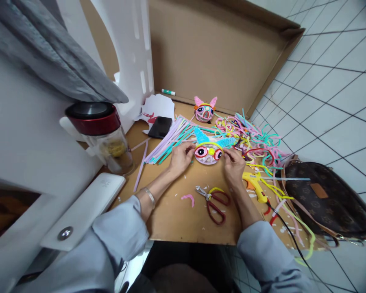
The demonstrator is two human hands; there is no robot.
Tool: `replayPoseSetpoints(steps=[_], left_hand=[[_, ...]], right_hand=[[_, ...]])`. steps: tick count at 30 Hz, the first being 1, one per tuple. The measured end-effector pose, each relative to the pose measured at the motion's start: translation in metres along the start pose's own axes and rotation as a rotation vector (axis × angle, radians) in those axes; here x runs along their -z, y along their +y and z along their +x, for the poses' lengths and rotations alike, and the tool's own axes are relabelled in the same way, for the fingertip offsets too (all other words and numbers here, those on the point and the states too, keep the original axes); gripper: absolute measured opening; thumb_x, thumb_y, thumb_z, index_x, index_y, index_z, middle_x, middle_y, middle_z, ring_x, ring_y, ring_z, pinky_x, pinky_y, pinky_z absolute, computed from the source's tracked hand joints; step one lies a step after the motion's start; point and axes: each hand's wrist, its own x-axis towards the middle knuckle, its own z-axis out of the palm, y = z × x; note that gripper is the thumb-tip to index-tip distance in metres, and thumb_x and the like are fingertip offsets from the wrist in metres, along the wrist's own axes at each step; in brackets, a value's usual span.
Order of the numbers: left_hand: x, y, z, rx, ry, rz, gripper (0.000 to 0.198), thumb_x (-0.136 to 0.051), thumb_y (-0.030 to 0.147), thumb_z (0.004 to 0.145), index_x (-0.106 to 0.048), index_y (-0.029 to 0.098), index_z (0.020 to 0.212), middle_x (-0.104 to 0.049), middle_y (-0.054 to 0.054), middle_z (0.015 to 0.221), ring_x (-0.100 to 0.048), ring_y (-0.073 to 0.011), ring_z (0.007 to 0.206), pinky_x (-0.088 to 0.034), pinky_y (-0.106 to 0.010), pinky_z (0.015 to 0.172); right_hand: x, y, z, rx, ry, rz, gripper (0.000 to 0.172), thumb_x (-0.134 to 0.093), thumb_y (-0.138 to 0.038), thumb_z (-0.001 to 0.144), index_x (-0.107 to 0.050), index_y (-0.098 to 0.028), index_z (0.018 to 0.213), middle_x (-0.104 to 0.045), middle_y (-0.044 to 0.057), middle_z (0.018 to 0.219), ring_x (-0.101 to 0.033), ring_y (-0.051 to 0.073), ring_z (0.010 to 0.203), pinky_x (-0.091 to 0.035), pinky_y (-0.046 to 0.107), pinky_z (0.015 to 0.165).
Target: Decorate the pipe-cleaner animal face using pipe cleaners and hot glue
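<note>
Between my two hands is a pipe-cleaner animal head (209,154) with blue ears, a yellow band, a yellow nose and red-rimmed googly eyes. My left hand (183,156) pinches its left edge, thumb and fingers together. On the opposite edge, my right hand (233,163) grips it the same way, beside the right eye. Behind it sits a similar head (204,110) with pink ears. Red-handled scissors (213,202) lie in front of the held head, blades pointing left. A yellow glue gun (256,185) rests just right of my right forearm.
Pipe cleaners lie in a bundle (173,140) at left and a tangled heap (256,142) at right. A phone (160,127) lies near white paper. A tea bottle (110,142) and white power bank (85,207) stand left. A brown bag (329,195) is at right.
</note>
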Motion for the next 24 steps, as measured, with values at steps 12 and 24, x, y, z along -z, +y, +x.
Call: replayPoseSetpoints(steps=[12,24], left_hand=[[-0.0018,-0.0023,-0.0011,0.004,0.002,-0.063,0.013,-0.06,0.024,0.079,-0.07,0.018,0.084,-0.073,-0.003,0.076,-0.063,-0.0149,0.065,-0.052,-0.027,0.066],[0.0019,0.005,-0.0026,0.016,0.007,-0.028,0.014,-0.057,0.02,0.076,-0.069,0.017,0.081,-0.073,-0.003,0.074,-0.061,-0.0137,0.06,-0.052,-0.026,0.064]], right_hand=[[-0.0007,-0.0052,-0.0022,-0.053,0.024,0.042,0.017,-0.056,-0.025,0.084,-0.074,-0.023,0.086,-0.076,0.005,0.084,-0.07,0.022,0.08,-0.058,0.038,0.079],[0.0025,-0.0095,0.0009,0.043,-0.038,-0.003,0.023,-0.052,-0.021,0.088,-0.075,-0.023,0.086,-0.076,0.008,0.089,-0.07,0.022,0.088,-0.057,0.04,0.085]])
